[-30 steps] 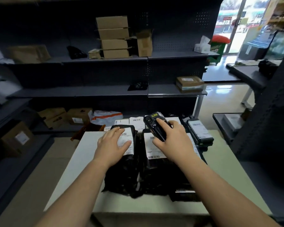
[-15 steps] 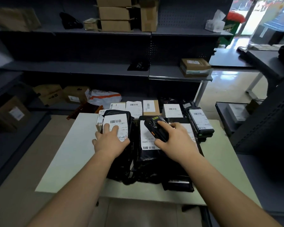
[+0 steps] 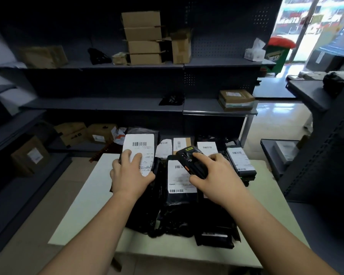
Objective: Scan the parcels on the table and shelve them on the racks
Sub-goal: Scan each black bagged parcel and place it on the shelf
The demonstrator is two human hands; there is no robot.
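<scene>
Parcels (image 3: 179, 215) are the job. Watching from my remote seat, I see a good heap of them on the table, mostly black poly bags with white labels, and I judge we are early in the run.

Working from the biggest thing down, the racks (image 3: 107, 105) fill the far side of the scene, dark steel shelves with much bare board. A stack of cardboard boxes (image 3: 143, 36) sits on the upper shelf, a flat carton (image 3: 235, 99) lies on the middle shelf to the right, and a few more boxes sit low on the left. Whether any of those came from this batch I cannot tell.

The table (image 3: 81, 195) stands near me, pale-topped. The heap is spread across its middle and right, with a row of smaller packets along the far edge. Nothing lying there looks dealt with, so as I read it nearly all the scanning and shelving is left.

The raised parcel (image 3: 143, 131) is at the far left of the heap, tipped up so its label faces me. The left hand (image 3: 130, 175) grips it, fingers spread over the label's near part and the bag's left edge, thumb out to the right. The right hand (image 3: 213, 175) is wrapped round the handheld scanner (image 3: 191, 161), index finger on top and thumb along its near side. The scanner's head points far-left toward that parcel.

The label (image 3: 145, 151) shows a barcode (image 3: 139, 144) near its top, uncovered. I take this step to be the scan of that one parcel, with shelving to follow.
</scene>
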